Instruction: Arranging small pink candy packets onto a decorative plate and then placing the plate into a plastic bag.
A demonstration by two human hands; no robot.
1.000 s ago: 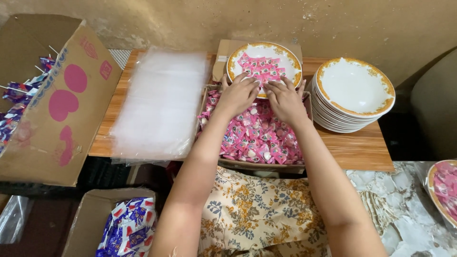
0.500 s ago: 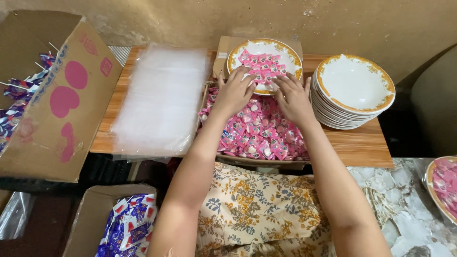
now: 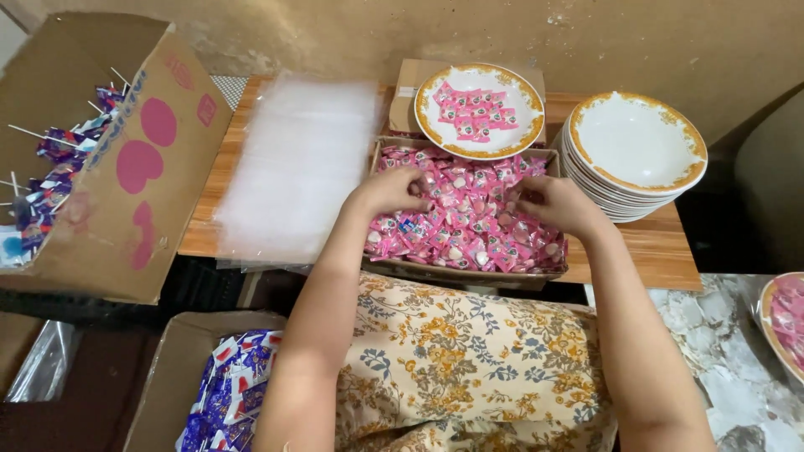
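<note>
A shallow cardboard tray (image 3: pixel 469 272) on the wooden table holds a heap of pink wrapped candies (image 3: pixel 469 226). My left hand (image 3: pixel 389 188) rests on the heap's left part, fingers curled into the candies. Over on the heap's right part, my right hand (image 3: pixel 553 203) has its fingers curled down among them too. Whether either hand has a candy pinched in it cannot be seen. Just behind the tray stands a white plate with a gold rim (image 3: pixel 435 88), with several pink candies (image 3: pixel 473 110) lying on it.
A stack of white gold-rimmed plates (image 3: pixel 638 151) stands at the right. Clear plastic bags (image 3: pixel 297 167) lie left of the tray. A tilted carton of lollipops (image 3: pixel 100 159) is at far left, a box of blue-wrapped sweets (image 3: pixel 230 389) below, another candy plate (image 3: pixel 783 322) at right edge.
Both hands have drawn back from the candy plate toward me and now lie on the heap in the tray. The view has shifted slightly.
</note>
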